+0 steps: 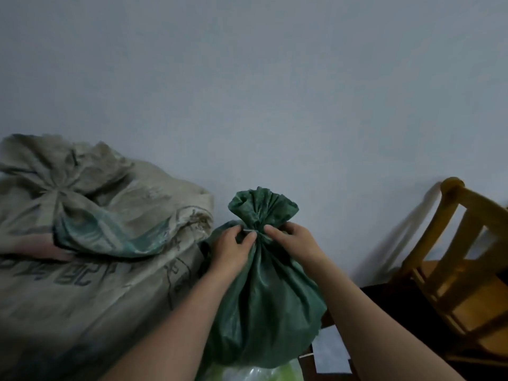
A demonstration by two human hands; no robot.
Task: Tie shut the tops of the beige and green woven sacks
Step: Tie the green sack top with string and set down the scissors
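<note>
A green woven sack [264, 298] stands upright in the middle, its top gathered into a narrow neck with a ruffled mouth above. My left hand [233, 250] and my right hand [291, 240] pinch that neck from either side, each holding an end of a thin pale tie [248, 230] wound around it. To the left lies a large beige woven sack [90, 270] with dark printed lettering; its top is bunched together at the upper left, and I cannot tell what binds it.
A pale wall rises right behind both sacks. A yellow wooden chair [456, 270] stands at the right. Pale plastic [258, 372] shows under the green sack at the bottom edge, and a white flat item [330, 350] lies on the dark floor beside it.
</note>
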